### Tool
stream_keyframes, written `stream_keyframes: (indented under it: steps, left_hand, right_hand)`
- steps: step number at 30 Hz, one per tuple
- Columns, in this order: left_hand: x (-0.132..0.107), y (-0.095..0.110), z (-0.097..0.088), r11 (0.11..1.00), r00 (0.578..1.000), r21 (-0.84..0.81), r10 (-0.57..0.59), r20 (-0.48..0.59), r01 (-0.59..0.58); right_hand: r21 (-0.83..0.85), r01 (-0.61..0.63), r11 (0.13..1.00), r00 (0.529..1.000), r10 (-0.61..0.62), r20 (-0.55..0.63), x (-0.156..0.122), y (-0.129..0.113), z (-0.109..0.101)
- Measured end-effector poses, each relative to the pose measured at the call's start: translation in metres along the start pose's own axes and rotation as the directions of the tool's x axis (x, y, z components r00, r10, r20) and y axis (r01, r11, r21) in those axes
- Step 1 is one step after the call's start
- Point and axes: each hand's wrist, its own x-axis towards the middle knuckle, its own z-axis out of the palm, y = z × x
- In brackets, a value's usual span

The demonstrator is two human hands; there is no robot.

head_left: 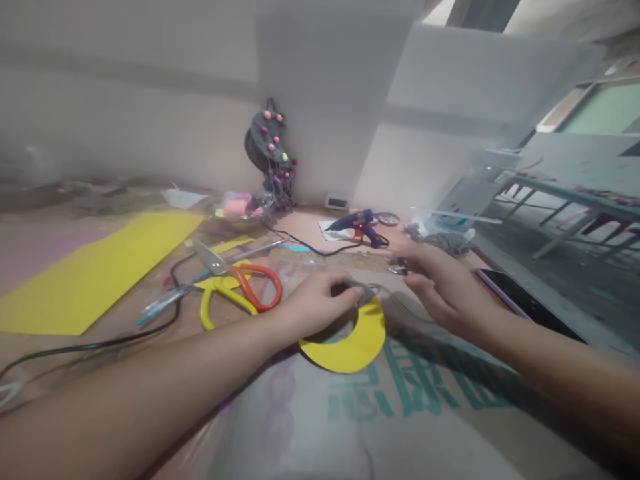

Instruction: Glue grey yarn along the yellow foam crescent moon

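Left hand [323,303], head view: pinching the yellow crescent [371,333] near its upper end, over the lettered sheet [310,407]
Right hand [447,287]: just beyond, fingers bent; whether it grips yarn cannot be told
Crescent progress: grey yarn [367,292] at the upper end, lower curve bare; most covering seems left
Room: widest nearer the body; scissors [215,261] crowd the left, phone [530,303] borders the tabletop's [306,219] right edge

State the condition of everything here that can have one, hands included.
Yellow cardboard crescent: grey yarn at upper end, lower curve bare
Left hand: closed on yellow cardboard crescent
Right hand: partly open; grip unclear
Red-and-yellow-handled metal scissors: blades apparently shut
Dark-blue glue gun: red light lit
Purple-edged phone: screen dark
Grey pompom-studded crescent: upright
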Motion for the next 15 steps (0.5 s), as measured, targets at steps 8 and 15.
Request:
stream_keyframes:
  steps: [8, 15]
  left_hand:
    - [-0.001, 0.002, -0.001, 0.996, 0.996, 0.031, -0.086, -0.040, 0.087]
    - [-0.002, 0.003, -0.002, 0.994, 0.992, 0.032, -0.107, -0.062, 0.109]
  right_hand:
    - [0.022, -0.043, 0.999, 0.997, 0.044, -0.064, -0.025, 0.022, 0.020]
    - [-0.057, 0.031, 0.998, 0.999, -0.029, 0.032, -0.022, 0.020, 0.023]
